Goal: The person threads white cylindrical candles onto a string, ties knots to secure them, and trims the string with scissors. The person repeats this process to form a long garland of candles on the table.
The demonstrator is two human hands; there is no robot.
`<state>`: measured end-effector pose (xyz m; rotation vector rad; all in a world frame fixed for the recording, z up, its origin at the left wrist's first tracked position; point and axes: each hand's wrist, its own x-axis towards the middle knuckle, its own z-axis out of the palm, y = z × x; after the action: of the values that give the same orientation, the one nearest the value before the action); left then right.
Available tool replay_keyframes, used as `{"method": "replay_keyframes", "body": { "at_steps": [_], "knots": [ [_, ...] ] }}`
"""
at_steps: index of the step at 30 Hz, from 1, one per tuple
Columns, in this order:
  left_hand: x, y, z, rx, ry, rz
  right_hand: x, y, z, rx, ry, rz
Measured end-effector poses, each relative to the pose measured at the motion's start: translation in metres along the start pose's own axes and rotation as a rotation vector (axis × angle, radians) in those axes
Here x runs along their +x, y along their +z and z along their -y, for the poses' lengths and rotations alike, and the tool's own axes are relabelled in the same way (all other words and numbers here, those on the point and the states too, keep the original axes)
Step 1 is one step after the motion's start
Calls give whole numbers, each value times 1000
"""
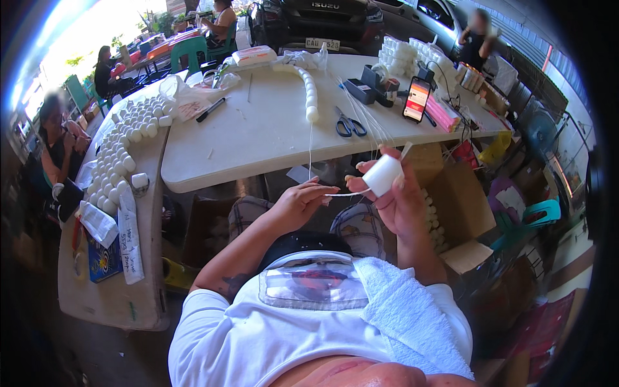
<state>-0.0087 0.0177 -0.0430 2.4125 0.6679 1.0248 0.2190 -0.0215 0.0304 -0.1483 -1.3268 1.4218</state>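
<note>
My right hand (401,203), raised before the table edge, grips a smooth white cylinder (383,176) between thumb and fingers. A thin pale strip sticks out past its upper end. My left hand (308,198) pinches a white string (345,194), which runs across to the cylinder. Another length of string goes from my left hand up over the table edge to a curved row of white rounded pieces (311,103) lying end to end on the table. What the cylinder is made of I cannot tell.
Blue-handled scissors (350,123), a lit phone (416,99) and a black pen (211,109) lie on the white table (245,145). Many white pieces (119,161) cover the left table. An open cardboard box (461,203) holds more at my right. Other people sit or stand farther off.
</note>
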Motion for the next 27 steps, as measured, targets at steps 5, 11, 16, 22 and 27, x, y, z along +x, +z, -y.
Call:
{"method": "replay_keyframes", "body": {
  "at_steps": [5, 11, 16, 22, 27],
  "knots": [
    [-13, 1, 2, 205, -122, 82, 13, 1, -19, 168, 154, -30],
    [-15, -12, -18, -1145, -183, -140, 10, 6, -48, -416, 470, 55],
    [-20, -12, -29, -1283, -387, -187, 10, 17, -58, -482, 355, 200],
    [-25, -12, -35, -1384, -266, -301, 9, 14, -52, -433, 339, 274],
    [-23, -34, -34, -1500, -254, -623, 7, 14, -55, -913, 234, 49]
  ]
}}
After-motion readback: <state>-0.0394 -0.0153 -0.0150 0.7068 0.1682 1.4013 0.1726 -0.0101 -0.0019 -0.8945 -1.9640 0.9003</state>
